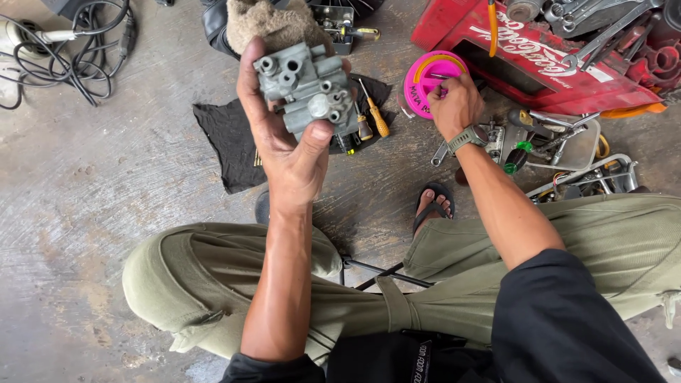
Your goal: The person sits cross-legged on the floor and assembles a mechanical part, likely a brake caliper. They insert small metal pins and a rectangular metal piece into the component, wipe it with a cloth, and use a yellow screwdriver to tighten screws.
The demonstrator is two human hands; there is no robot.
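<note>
While raised over the concrete floor (92,213), left hand (287,152) clamped on a grey metal part (308,89): thumb pressed against its lower front, fingers wrapped round the back and far side, ports and small round fittings turned up toward the camera. Held well above a black rag (227,138) spread on the floor, with a yellow-handled screwdriver (374,113) lying on the rag just beside the part's right edge.

Right hand (454,106) reaching forward, fingers curled together and dipped into a round pink container (425,85) with a yellow ring on it; whether anything is pinched between those fingers cannot be told, knuckles hiding the tips. Green watch (469,137) strapped on that wrist.

Beyond the pink container, a red plastic crate (511,50) loaded with wrenches (603,28) and other steel tools. To the right of the wrist, a small metal tray (578,145) holding more tools and a green-capped piece. Black cables (64,50) coiled at far left. Brown cloth (273,25) bunched at the top, behind the grey part.

Below, knees in olive trousers (234,284) bent wide apart, one foot in a black sandal (431,206) showing between them, dark sleeves at the bottom edge
</note>
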